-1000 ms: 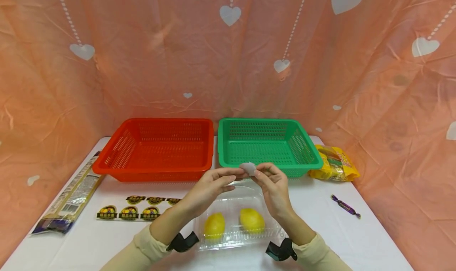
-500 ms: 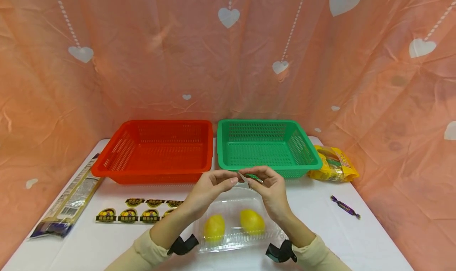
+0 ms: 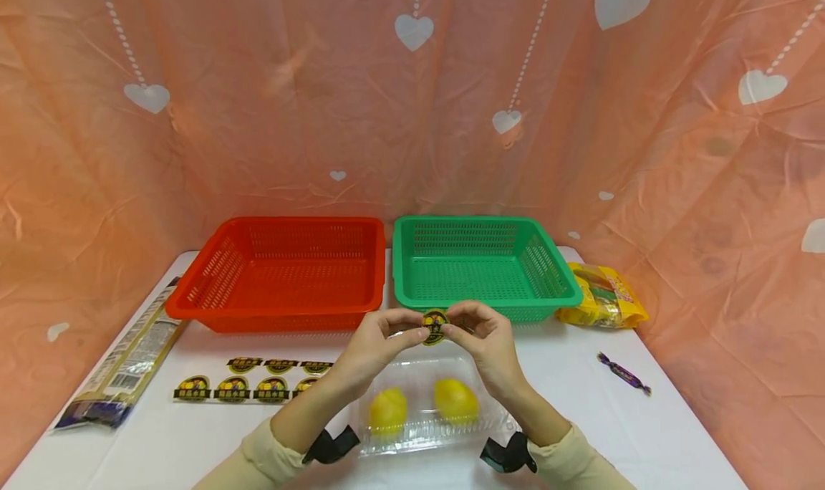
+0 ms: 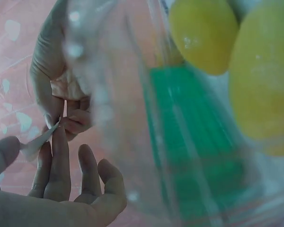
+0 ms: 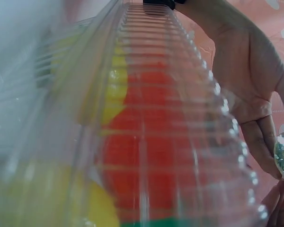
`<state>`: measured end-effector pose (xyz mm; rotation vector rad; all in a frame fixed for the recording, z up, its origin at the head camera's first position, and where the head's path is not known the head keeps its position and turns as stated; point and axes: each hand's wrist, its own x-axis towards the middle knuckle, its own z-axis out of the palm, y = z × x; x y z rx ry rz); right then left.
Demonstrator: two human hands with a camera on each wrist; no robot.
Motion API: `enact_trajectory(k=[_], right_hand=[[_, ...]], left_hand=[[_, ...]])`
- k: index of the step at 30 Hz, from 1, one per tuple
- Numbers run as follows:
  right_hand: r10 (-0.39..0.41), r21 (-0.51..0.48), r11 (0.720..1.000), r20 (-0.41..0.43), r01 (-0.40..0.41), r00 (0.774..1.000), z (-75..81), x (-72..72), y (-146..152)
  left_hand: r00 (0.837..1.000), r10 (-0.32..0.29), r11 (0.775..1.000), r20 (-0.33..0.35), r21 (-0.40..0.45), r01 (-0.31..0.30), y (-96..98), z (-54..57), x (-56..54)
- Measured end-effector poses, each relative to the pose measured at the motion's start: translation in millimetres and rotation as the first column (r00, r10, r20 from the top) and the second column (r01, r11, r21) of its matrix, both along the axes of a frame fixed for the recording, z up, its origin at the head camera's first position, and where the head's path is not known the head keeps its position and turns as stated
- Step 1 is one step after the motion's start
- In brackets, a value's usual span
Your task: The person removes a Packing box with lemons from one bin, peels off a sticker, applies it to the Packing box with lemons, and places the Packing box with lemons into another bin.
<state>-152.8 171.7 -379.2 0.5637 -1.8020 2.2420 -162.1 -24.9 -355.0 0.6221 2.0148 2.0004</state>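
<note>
A round black-and-gold sticker (image 3: 435,326) with a fruit picture is held up, printed face visible in the head view. My left hand (image 3: 374,343) pinches its left edge, and my right hand (image 3: 493,339) pinches the right edge between thumb and finger. In the left wrist view the sticker (image 4: 35,144) appears nearly edge-on. Below both hands lies a clear plastic clamshell box (image 3: 422,368) with two yellow fruits inside, a left one (image 3: 388,410) and a right one (image 3: 456,400); they look like lemons or mangoes.
A sheet of similar stickers (image 3: 232,388) lies left of the box, partly behind my left forearm. Behind stand a red basket (image 3: 277,309) and a green basket (image 3: 490,305). A long packet (image 3: 122,375) lies far left; a yellow bag (image 3: 609,296) and wrapped candy (image 3: 624,373) lie right.
The sticker has turned from its plain pale back, through edge-on, to its printed face. Both hands have come slightly lower and stay close together. Box and fruits have not moved.
</note>
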Motion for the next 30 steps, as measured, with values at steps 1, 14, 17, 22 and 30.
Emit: enact_trajectory(k=[1, 14, 17, 22, 30], right_hand=[[0.001, 0.006, 1.0, 0.0, -0.001, 1.0, 0.7, -0.3, 0], [0.047, 0.057, 0.997, 0.115, -0.054, 0.992, -0.6, -0.9, 1], [0.06, 0.102, 0.992, 0.164, -0.078, 0.985, -1.6, -0.5, 4], [0.08, 0.205, 0.97, 0.228, -0.129, 0.97, -2.2, 0.0, 12], [0.14, 0.342, 0.917, 0.203, -0.205, 0.969, -7.5, -3.1, 27]], left_hand=[[1.0, 0.007, 1.0, 0.0, -0.003, -0.007, -1.0, -0.3, -0.5], [0.981, 0.114, 0.982, -0.155, -0.133, -0.135, -14.4, -9.5, -2.3], [0.987, 0.096, 0.983, -0.129, -0.146, -0.115, -15.1, -10.5, -1.7], [0.979, 0.059, 0.967, -0.196, -0.234, -0.106, -13.2, -14.5, -1.9], [0.94, 0.04, 0.919, -0.338, -0.358, -0.167, -7.2, -22.9, -1.3]])
